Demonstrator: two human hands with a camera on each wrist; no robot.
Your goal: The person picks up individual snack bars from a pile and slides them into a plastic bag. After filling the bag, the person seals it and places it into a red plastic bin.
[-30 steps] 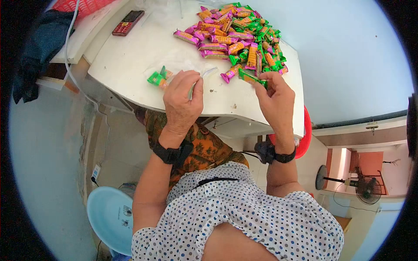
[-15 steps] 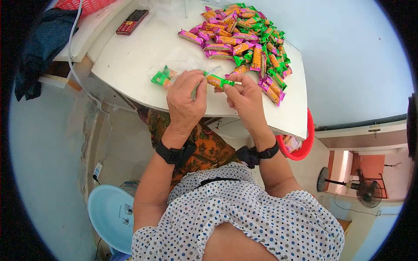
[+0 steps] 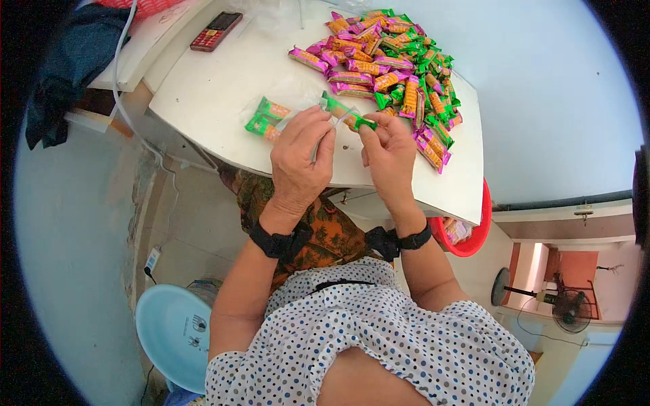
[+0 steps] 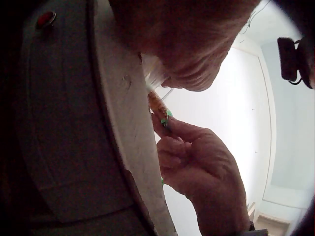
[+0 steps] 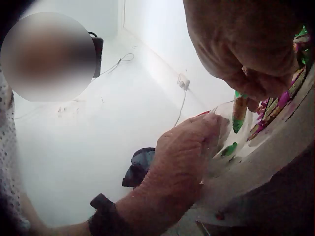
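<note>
In the head view my left hand holds a clear plastic bag by its mouth, at the table's near side. Two green-ended snack packets lie inside the bag, left of that hand. My right hand pinches one end of another green-ended snack packet; its far end overlaps the bag's mouth. From the left wrist, the same packet sticks out between thumb and finger of the right hand. The right wrist view shows the packet pointing down towards the bag beside the left hand.
A heap of purple- and green-ended snack packets covers the back right of the white table. A red-keyed phone lies at the back left. Below the table's right edge stands a red basin with packets inside; a blue basin stands lower left.
My right hand has come left from the heap with the green-ended packet, bringing it to the bag's mouth. My left hand keeps its hold on the bag.
</note>
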